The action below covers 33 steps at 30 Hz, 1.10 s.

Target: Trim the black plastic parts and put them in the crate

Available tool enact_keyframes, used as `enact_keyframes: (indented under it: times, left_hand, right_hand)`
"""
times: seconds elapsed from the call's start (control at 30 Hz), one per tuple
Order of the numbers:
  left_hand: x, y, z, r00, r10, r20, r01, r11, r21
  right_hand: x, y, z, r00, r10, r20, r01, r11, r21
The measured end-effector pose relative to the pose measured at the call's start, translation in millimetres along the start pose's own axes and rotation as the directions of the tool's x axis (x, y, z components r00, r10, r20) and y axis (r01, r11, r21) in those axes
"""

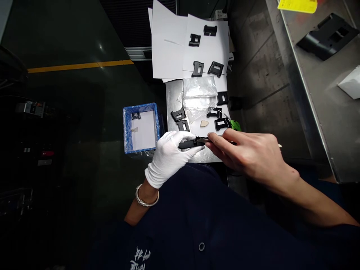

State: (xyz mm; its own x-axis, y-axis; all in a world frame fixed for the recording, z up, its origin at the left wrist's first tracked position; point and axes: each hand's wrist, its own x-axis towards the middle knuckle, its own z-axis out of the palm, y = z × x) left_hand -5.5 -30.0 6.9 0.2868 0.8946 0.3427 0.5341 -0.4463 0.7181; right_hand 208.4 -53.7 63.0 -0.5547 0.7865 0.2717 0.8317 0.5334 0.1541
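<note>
My left hand (170,155), in a white glove, is closed around a black plastic part (186,144) above the near end of the metal bench. My right hand (243,152), bare, pinches a slim knife-like tool with a thin metal blade (201,140); its tip meets the right side of the part, and the fingers cover most of its handle. Just beyond my hands lie a beige wedge-shaped piece (204,123) and several black frame-shaped parts, one of them a black frame (183,126) near my left hand.
Left of the bench stands a blue bin (125,129) lined with plastic. Clear plastic bags (200,88) and white sheets (170,45) with more black parts lie farther back. A green object (235,125) sits beyond my right hand. On the right is a metal counter (317,97).
</note>
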Motion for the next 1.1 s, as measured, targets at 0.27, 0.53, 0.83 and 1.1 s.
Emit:
enact_keyframes:
  times: [0.27, 0.53, 0.83, 1.1]
  left_hand:
    - [0.8, -2.7, -0.6, 0.998, 0.066, 0.001, -0.066, 0.995, 0.074]
    - [0.0, -2.0, -2.2, 0.992, 0.119, 0.05, -0.127, 0.973, 0.193]
    - [0.2, -1.6, -3.2, 0.991, 0.107, 0.079, -0.123, 0.964, 0.234]
    - [-2.4, -3.5, -2.3, 0.99, 0.081, 0.113, -0.108, 0.962, 0.252]
  right_hand:
    - [-1.1, -2.2, -2.0, 0.999, -0.009, 0.032, 0.01, 0.999, -0.03]
    - [2.6, -4.6, -1.5, 0.999, -0.028, 0.024, 0.031, 0.994, -0.101]
    - [0.5, -7.3, 1.6, 0.999, -0.02, 0.04, 0.024, 0.995, -0.093]
    - [-3.6, -8.8, 3.3, 0.996, -0.012, 0.087, 0.019, 0.997, -0.08]
